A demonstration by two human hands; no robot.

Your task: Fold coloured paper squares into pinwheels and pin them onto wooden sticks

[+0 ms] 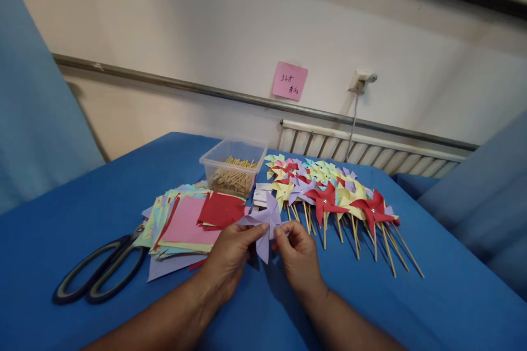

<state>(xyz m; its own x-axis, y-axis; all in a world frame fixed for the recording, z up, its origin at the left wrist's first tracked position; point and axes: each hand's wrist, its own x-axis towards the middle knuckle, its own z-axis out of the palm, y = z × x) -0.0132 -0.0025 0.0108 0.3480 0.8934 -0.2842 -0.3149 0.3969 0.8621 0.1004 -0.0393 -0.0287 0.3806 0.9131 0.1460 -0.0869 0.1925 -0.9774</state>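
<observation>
Between my two hands is a lavender paper pinwheel (270, 211), its blades folded in, with no stick visible on it. My left hand (233, 249) pinches it from the left, thumb on the front near the centre. On the other side, my right hand (300, 255) has thumb and forefinger closed at the pinwheel's right blade. Just behind it lie small white boxes or cards (261, 195). A stack of coloured paper squares (191, 222), pink and red on top, spreads to the left of my left hand.
Large dark-handled scissors (102, 269) lie at the left, tips by the paper. A clear plastic box (214, 167) holds many thin wooden sticks (233, 178). Finished pinwheels on sticks (327, 201) are piled at the right of the blue-covered table (428, 307). A radiator (370, 153) stands behind.
</observation>
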